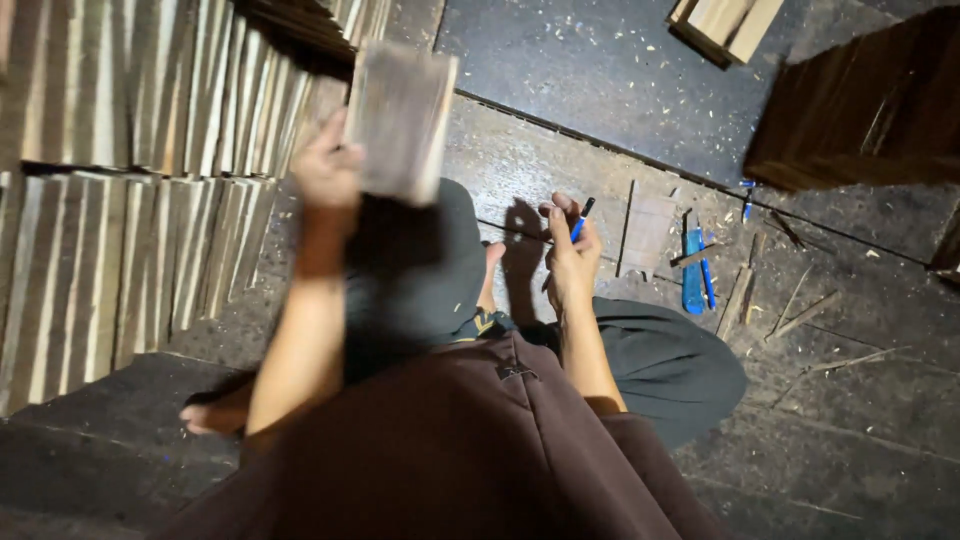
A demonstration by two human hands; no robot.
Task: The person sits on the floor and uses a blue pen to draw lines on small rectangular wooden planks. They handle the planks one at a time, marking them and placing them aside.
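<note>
here my left hand is raised in front of me, fingers curled round the edge of a small wooden board, thumb side pressed against it; the board stands upright in my grip, blurred, just in front of the rows of stacked wooden slats that lean side by side at my left; my right hand hovers lower, over my knee, fingers pressed together and pinching a blue pen with its dark tip pointing up and away; on the dark floor just beyond that hand lies another flat wooden piece, and beside it a blue tool among thin wood offcuts and shavings; well apart, at the upper right, stands a dark wooden box; i am sitting cross-legged, bare foot out at my left.
</note>
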